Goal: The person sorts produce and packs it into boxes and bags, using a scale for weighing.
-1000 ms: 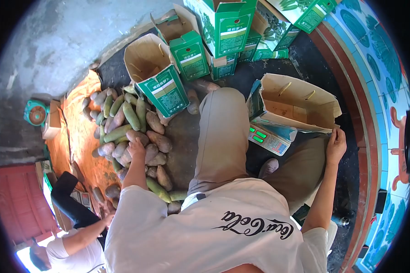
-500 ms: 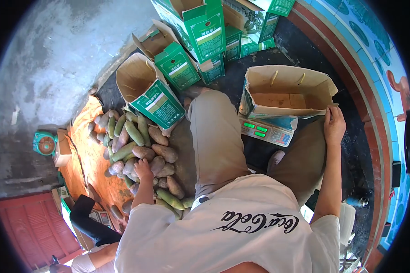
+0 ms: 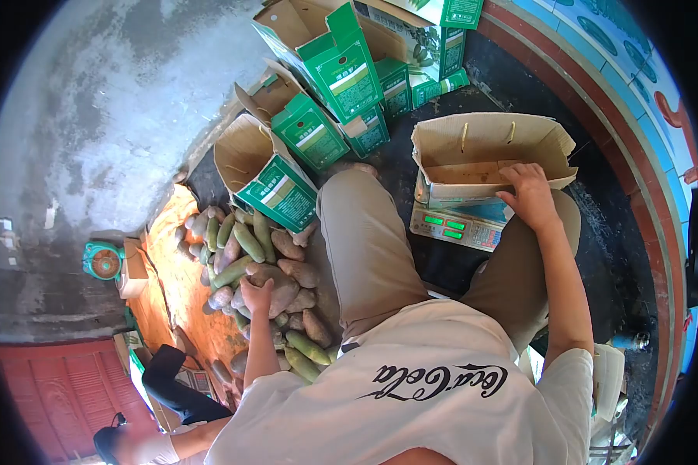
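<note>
Left hand (image 3: 257, 296) closed around a brownish oblong fruit (image 3: 275, 285) atop the green-and-brown heap (image 3: 252, 256). Right hand (image 3: 529, 195) open, resting on the near rim of the open brown cardboard box (image 3: 488, 143) sitting on the digital scale (image 3: 457, 227).

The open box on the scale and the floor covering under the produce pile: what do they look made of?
The open box looks like corrugated cardboard: plain matte brown inside, printed green outside, with folded flaps. The right hand rests on its near flap. It sits on a scale, apparently plastic-cased with lit green digits. The orange sheet under the produce pile looks like thin plastic or tarpaulin, wrinkled; I can't tell which.
</note>
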`<state>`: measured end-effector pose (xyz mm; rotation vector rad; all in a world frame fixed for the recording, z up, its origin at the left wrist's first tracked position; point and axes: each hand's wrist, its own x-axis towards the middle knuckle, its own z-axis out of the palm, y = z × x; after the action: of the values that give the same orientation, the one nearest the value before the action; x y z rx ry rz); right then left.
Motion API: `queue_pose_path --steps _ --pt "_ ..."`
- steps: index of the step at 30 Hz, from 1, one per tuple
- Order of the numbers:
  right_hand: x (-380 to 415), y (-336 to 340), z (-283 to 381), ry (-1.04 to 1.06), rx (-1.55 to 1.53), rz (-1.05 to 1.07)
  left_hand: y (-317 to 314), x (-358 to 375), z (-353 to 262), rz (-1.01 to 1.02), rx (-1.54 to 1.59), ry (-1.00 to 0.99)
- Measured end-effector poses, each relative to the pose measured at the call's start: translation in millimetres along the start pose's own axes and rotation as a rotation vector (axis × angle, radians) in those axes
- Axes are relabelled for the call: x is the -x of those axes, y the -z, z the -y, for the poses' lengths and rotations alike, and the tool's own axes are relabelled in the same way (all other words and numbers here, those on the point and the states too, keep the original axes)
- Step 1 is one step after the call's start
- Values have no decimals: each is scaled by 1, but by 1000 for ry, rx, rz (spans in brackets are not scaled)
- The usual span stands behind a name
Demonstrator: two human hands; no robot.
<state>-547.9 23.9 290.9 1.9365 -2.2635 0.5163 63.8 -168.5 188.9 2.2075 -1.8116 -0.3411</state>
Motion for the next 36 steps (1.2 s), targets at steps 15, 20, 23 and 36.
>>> queue_pose_path --steps 15,20,23,36 --pt "0 -57 -17 -99 144 331 99 32 -215 -21 1315 -175" --pt "2 -61 -17 -34 99 282 97 38 -281 181 1446 -281" --pt "0 -49 -8 -35 92 224 78 48 -321 270 1409 -359" --pt "-3 -62 -12 -105 67 310 -32 112 -454 496 567 -889"
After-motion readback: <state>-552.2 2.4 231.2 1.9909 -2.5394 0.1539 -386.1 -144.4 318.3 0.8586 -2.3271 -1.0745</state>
